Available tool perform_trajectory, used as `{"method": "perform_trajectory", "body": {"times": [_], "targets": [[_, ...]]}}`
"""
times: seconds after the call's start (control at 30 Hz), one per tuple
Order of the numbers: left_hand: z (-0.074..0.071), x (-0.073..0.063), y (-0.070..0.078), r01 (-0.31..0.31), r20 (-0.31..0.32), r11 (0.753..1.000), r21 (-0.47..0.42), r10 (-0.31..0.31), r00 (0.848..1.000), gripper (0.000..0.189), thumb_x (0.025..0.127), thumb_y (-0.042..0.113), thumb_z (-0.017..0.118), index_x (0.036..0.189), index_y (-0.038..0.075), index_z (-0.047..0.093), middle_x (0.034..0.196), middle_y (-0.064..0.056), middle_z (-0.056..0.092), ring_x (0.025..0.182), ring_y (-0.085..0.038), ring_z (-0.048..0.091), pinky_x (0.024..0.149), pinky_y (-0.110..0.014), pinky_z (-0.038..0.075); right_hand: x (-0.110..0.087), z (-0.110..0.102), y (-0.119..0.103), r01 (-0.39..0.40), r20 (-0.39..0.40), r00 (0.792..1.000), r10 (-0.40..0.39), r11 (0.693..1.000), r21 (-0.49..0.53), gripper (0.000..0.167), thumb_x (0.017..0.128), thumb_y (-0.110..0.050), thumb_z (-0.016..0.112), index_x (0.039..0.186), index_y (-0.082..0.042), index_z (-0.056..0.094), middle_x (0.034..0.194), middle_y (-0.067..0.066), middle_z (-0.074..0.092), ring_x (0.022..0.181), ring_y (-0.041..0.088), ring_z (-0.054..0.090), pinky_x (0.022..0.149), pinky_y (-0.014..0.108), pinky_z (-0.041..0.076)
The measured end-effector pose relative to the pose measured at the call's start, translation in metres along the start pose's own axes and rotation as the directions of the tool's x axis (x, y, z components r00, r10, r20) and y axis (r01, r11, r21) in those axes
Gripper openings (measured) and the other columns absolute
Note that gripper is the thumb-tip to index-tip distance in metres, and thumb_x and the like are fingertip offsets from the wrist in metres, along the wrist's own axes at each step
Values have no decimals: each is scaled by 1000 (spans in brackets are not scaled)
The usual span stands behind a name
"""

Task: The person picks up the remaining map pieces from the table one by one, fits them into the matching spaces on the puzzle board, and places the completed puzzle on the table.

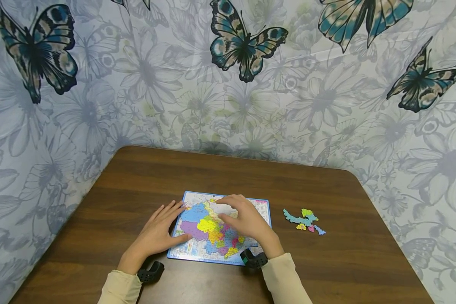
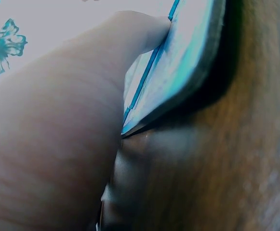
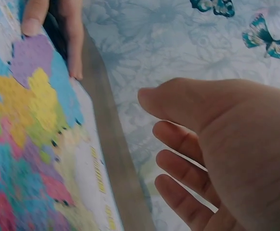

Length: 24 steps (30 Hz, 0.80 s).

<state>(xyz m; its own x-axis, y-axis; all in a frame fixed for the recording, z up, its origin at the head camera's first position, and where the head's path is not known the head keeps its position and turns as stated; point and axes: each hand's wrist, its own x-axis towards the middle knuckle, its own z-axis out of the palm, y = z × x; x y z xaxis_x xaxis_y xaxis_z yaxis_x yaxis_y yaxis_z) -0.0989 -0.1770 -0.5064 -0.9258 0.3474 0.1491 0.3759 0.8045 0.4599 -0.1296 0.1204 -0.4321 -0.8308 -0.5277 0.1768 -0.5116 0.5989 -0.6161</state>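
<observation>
A map puzzle board [image 1: 182, 252] with a blue border lies on the table, filled with colourful pieces such as a purple one [image 1: 194, 230] and a yellow one [image 1: 207, 224]. My left hand [image 1: 156, 232] rests at the board's left edge, fingers stretched along it and thumb on the board's face. Over the upper right part of the board hovers my right hand [image 1: 247, 217], its fingers loosely bent and apart from the thumb. Nothing shows between those fingers in the right wrist view. Beneath this hand, a pale section [image 3: 84, 168] of the board bears no coloured piece.
Several loose puzzle pieces lie right of the board, among them a long teal one [image 1: 297, 219], a yellow-green one [image 1: 307, 212] and a blue one [image 1: 320, 230]. The brown wooden table [image 1: 228, 169] ends at a butterfly-patterned backdrop [image 1: 156, 105]. Both wrists wear black bands.
</observation>
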Motion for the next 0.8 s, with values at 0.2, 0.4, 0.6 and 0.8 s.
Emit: {"method": "perform_trajectory", "body": {"times": [0.2, 0.4, 0.6, 0.8], "targets": [[1, -1, 0, -1, 1, 1000, -9, 1, 1000, 93, 85, 69, 71, 156, 14, 48, 166, -7, 38, 155, -34, 29, 126, -58, 16, -5, -12, 8, 28, -38, 999, -27, 999, 29, 39, 96, -22, 76, 133, -11, 69, 133, 3, 67, 122, 27, 60, 96, 52, 57], [0, -1, -1, 3, -6, 1000, -10, -3, 1000, 93, 85, 70, 70, 155, 14, 48, 165, -6, 39, 155, -34, 30, 126, -58, 17, -8, -24, 15, 32, -69, 997, -30, 999, 31, 38, 96, -21, 76, 132, -15, 69, 133, 2, 67, 121, 30, 62, 95, 54, 57], [0, 0, -1, 1, -6, 1000, -14, -1, 1000, 93, 85, 68, 71, 156, 13, 48, 165, -6, 39, 155, -34, 29, 126, -58, 17, -14, -37, 23, 12, -121, 993, -11, 1000, 6, 39, 95, -21, 76, 133, -18, 69, 135, 3, 66, 119, 32, 62, 95, 54, 57], [1, 1, -1, 3, -7, 1000, -11, -3, 1000, 93, 84, 69, 71, 155, 13, 48, 165, -7, 39, 155, -35, 30, 126, -59, 17, -21, -45, 37, -12, -167, 986, 8, 1000, -23, 41, 95, -20, 76, 135, -13, 68, 135, 6, 66, 118, 36, 63, 95, 55, 57]]}}
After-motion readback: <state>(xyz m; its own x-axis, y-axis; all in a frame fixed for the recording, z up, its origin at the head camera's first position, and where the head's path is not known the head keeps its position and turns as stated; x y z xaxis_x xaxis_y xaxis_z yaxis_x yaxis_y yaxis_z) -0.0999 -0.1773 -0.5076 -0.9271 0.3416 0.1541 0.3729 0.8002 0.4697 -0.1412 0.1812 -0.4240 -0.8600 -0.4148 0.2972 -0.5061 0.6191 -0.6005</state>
